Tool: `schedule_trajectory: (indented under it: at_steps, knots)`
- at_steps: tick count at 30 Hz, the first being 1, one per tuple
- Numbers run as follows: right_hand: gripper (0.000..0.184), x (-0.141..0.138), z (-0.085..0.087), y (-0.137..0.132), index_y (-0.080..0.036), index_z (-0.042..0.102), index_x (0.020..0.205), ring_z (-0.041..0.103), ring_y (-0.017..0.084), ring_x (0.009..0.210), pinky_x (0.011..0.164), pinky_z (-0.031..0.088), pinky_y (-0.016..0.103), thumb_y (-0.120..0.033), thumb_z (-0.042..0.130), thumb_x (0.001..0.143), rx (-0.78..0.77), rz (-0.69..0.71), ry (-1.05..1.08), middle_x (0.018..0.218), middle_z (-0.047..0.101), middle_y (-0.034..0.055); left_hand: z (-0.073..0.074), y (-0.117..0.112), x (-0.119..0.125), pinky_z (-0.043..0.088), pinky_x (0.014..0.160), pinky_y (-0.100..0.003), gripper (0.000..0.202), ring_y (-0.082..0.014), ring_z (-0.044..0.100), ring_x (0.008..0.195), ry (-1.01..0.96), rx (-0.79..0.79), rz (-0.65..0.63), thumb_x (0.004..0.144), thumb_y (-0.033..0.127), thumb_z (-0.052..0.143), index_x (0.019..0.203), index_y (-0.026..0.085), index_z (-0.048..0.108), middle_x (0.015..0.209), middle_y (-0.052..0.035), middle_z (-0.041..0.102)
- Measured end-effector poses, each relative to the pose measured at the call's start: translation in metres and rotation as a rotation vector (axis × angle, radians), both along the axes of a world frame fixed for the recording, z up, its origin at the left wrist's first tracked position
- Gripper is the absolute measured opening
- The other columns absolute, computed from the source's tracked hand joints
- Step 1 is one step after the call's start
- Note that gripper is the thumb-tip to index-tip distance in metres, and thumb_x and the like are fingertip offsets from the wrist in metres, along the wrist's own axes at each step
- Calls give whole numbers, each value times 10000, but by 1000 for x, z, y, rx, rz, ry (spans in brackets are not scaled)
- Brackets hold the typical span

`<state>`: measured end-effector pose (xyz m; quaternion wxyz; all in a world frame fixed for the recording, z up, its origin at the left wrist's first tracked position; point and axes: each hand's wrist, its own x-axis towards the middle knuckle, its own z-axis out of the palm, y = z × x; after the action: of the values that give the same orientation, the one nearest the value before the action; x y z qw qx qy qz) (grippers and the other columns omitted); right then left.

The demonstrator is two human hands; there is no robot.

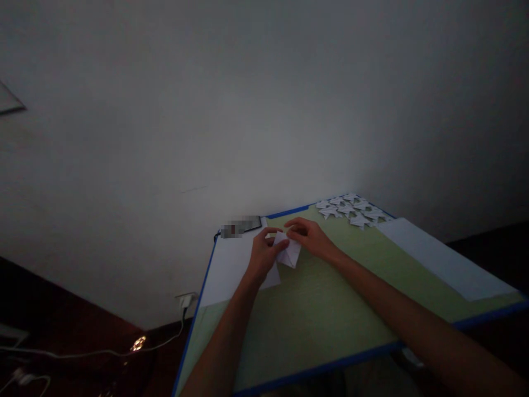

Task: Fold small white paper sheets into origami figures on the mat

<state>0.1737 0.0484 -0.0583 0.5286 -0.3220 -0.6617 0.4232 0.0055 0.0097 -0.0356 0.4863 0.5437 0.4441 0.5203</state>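
Observation:
A small folded piece of white paper (291, 256) with visible creases is held up above the table, between both hands. My left hand (264, 251) grips its left side, thumb lying across the front face. On the upper right edge, the fingers of my right hand (309, 234) are pinched on the same paper. Beneath my left hand lies a white sheet (229, 270) on the table's left side. Several folded white paper figures (346, 209) with pointed ends are grouped at the far right corner.
The pale green table (322, 320) has blue edging and stands against a grey wall (248, 110). A dark phone-like device (253, 224), partly blurred, lies at the far left corner. Another white sheet (438, 259) runs along the right edge. A plug (185, 300) with a cable sits low on the wall.

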Motion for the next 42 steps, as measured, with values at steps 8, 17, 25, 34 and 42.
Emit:
schedule_trajectory:
  at_steps: [8, 17, 25, 34, 42]
  knots:
    - [161, 1, 3, 1, -176, 740, 896, 703, 188, 780, 755, 551, 329, -293, 694, 795, 47, -75, -34, 864, 765, 65, 3, -1, 1, 492, 605, -261, 499, -189, 684, 651, -19, 21, -59, 650, 418, 862, 1016, 127, 685, 767, -85, 751]
    - [155, 1, 3, 0, -182, 732, 884, 706, 188, 779, 773, 551, 337, -288, 700, 776, 33, -73, 10, 855, 764, 58, -1, 2, 0, 507, 604, -275, 499, -200, 694, 651, 7, 12, -48, 614, 315, 874, 1028, 127, 669, 776, -91, 759]
    - [256, 1, 4, -1, -174, 718, 947, 677, 184, 774, 735, 525, 318, -363, 720, 774, -28, -25, 25, 854, 740, 55, 5, 0, 1, 497, 562, -256, 574, -188, 677, 607, -9, 41, -7, 603, 316, 880, 1062, 161, 570, 752, -66, 752]
    - [237, 0, 2, 1, -161, 656, 742, 564, 149, 652, 606, 429, 264, -393, 680, 780, -12, -27, -81, 683, 640, 6, 2, -1, 1, 490, 550, -241, 581, -183, 679, 597, 5, 78, -9, 636, 365, 865, 1059, 194, 504, 747, -44, 745]
    - [249, -3, 1, -2, -162, 653, 749, 535, 143, 646, 603, 402, 264, -404, 646, 810, 21, -76, -106, 670, 613, -3, 1, 0, 1, 506, 600, -268, 514, -205, 695, 664, 16, 67, 24, 628, 375, 865, 997, 148, 588, 784, -86, 755]
